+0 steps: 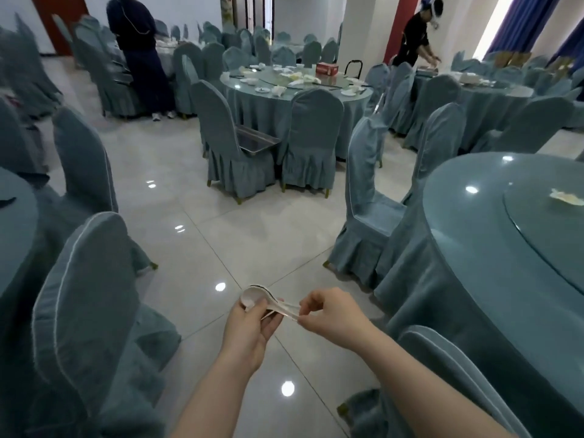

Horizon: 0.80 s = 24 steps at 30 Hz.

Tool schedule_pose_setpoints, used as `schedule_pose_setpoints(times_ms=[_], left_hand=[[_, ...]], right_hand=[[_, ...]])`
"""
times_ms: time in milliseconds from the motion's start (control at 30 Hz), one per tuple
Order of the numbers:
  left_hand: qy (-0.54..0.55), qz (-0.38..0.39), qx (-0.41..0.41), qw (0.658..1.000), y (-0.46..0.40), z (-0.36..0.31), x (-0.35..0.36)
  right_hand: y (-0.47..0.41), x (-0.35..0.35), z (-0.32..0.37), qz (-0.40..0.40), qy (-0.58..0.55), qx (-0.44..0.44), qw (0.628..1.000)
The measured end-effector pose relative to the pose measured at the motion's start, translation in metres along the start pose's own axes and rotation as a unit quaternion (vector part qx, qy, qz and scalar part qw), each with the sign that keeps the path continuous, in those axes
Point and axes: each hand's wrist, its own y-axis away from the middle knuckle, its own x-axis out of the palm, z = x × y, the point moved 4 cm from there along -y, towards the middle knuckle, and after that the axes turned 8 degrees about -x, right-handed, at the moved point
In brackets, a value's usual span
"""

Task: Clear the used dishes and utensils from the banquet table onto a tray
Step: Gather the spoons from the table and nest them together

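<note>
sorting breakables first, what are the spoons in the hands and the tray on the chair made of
Spoons: white and glossy, with a thick bowl, so probably glazed ceramic, though melamine is possible. Tray: grey with a reflective sheen and thin raised rim, so likely stainless steel.

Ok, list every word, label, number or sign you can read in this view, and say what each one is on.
No text can be read here.
Red box on the far round table: it carries pale markings, too small and blurred to read.
White spoons gripped in the left hand and pinched by the right hand: no print visible.
</note>
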Motion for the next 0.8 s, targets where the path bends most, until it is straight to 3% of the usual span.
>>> schedule_pose_setpoints(times_ms=[167, 433, 600, 800], left_hand=[[0.043, -0.045, 0.037, 0.997, -0.062, -0.049, 0.025], [0.055, -0.142, 0.112, 0.982, -0.158, -0.174, -0.009], [-0.026, -0.187, 0.139, 0.972, -0.225, -0.278, -0.032], [-0.052, -0.226, 0.186, 0.955, -0.3, -0.389, -0.058]], right_hand=[[-0.109, -0.019, 0.005, 0.044, -0.054, -0.086, 0.994], [-0.291, -0.002, 0.079, 0.151, -0.034, -0.199, 0.968], [-0.411, 0.0, 0.142, 0.131, -0.141, -0.18, 0.965], [-0.542, 0.013, 0.204, 0.171, -0.153, -0.234, 0.945]])
